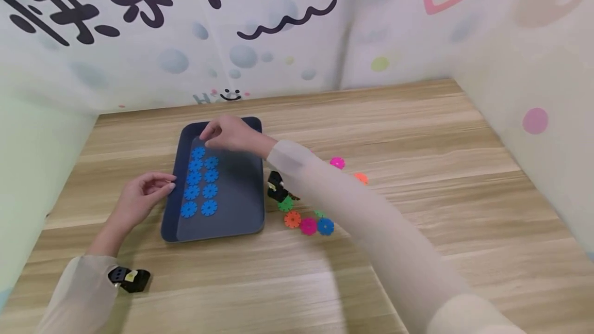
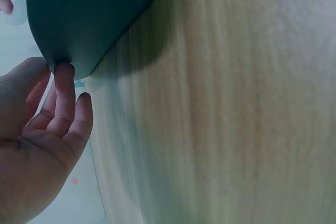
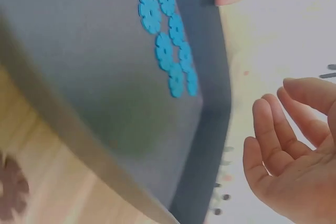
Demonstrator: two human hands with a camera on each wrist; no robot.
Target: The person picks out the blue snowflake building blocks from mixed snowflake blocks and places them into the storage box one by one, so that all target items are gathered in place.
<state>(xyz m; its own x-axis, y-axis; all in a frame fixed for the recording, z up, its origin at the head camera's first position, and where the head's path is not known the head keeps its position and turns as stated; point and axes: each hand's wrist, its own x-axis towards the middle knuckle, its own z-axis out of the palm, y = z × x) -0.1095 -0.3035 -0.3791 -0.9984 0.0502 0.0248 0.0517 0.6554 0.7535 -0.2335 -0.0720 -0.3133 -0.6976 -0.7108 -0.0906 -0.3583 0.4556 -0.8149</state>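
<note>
A dark grey-blue tray stands on the wooden table, with several blue notched plastic discs in two columns along its left side. My left hand pinches the tray's left rim between thumb and forefinger; the left wrist view shows the fingertips on that rim. Above the far end of the tray is my right hand, just beyond the farthest blue disc. In the right wrist view its fingers are loosely bent, with nothing between them.
Loose discs lie right of the tray: a green disc, an orange disc, a magenta disc and a blue disc. Farther back are another magenta disc and orange disc. My right sleeve hides part of this area.
</note>
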